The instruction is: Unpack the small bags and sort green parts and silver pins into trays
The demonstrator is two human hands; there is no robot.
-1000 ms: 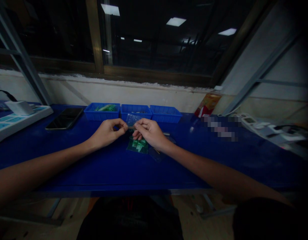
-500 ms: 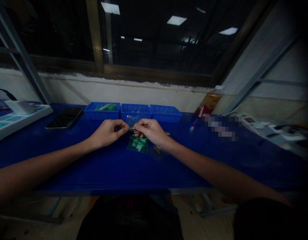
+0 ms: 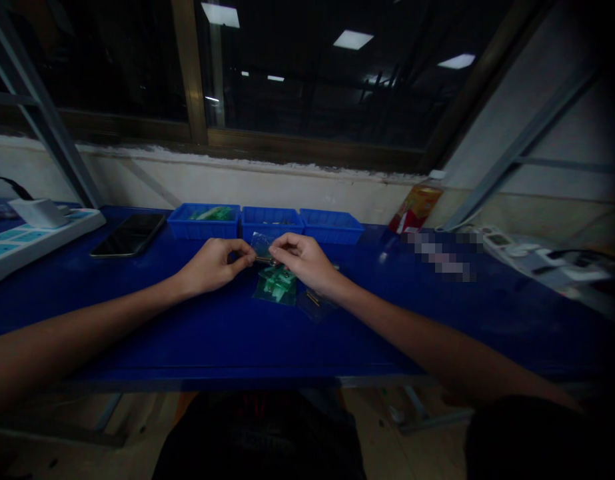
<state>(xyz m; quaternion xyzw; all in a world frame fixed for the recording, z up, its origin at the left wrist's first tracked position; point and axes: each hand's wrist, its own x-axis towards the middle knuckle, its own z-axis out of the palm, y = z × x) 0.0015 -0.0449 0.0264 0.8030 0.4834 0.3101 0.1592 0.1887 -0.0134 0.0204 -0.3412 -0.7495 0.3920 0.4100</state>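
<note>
My left hand (image 3: 223, 265) pinches one end of a thin metal rod (image 3: 263, 259) between thumb and fingertips. Close by on the right, my right hand (image 3: 301, 261) is closed with its fingertips at the rod's other end; what lies inside those fingers is partly hidden. Under the hands lies a clear bag with green pieces (image 3: 278, 288). Behind the fingers shows a clear plastic bag (image 3: 260, 243). Partly beneath my right wrist is another clear bag (image 3: 314, 305) with thin brass-coloured pins.
Three blue bins stand along the wall: a left bin (image 3: 204, 229) with green pieces, a middle bin (image 3: 272, 217) with small parts, and a right bin (image 3: 332, 235). A phone (image 3: 128, 236) and power strip (image 3: 52, 243) lie left. A bottle (image 3: 418, 205) stands right.
My right hand's fingers have lifted and shifted slightly along the rod, showing more of the bag behind. My left hand has stayed nearly in place.
</note>
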